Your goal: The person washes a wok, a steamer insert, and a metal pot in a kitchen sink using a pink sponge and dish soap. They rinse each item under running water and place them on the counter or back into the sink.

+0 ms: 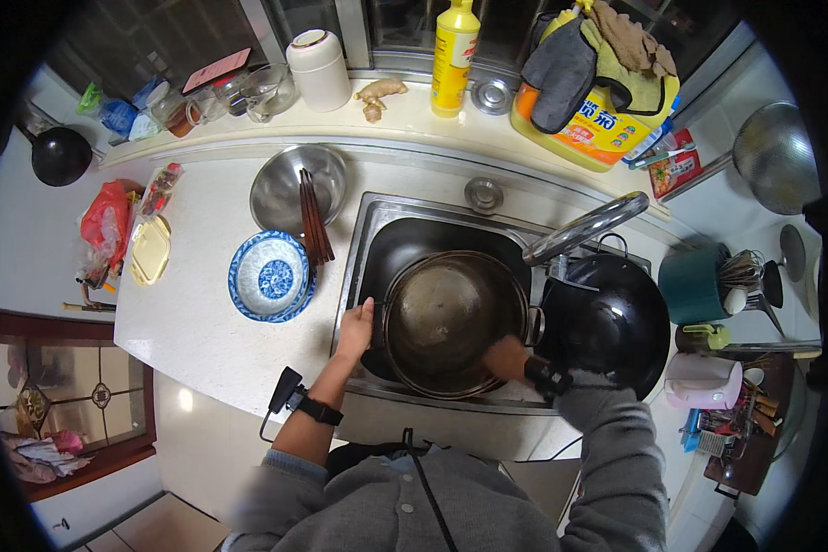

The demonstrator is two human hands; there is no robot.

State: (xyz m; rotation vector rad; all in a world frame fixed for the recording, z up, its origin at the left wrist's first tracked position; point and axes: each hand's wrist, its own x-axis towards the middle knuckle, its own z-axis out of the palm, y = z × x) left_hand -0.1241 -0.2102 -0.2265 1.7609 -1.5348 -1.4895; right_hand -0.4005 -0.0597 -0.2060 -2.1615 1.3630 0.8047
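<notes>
A large round metal pot [448,324] with side handles sits in the stainless steel sink [379,228]. My left hand [357,329] grips its left handle, thumb on top. Inside the near right part of the pot is my right hand [507,359], blurred; whether it holds anything I cannot tell. A black wok [607,317] lies right of the pot, beneath the chrome faucet [586,228]. Left of the sink are a blue-and-white bowl [270,276], stacked on another, and a steel bowl [276,186] with dark wooden chopsticks [312,214] leaning across its rim.
A metal sink strainer [484,195] lies behind the sink. The ledge holds a yellow bottle [454,58], ginger root [381,95], a white canister [319,72] and a large jug [579,131] draped with cloths. A green utensil holder [692,283] and pink kettle [704,381] stand at right.
</notes>
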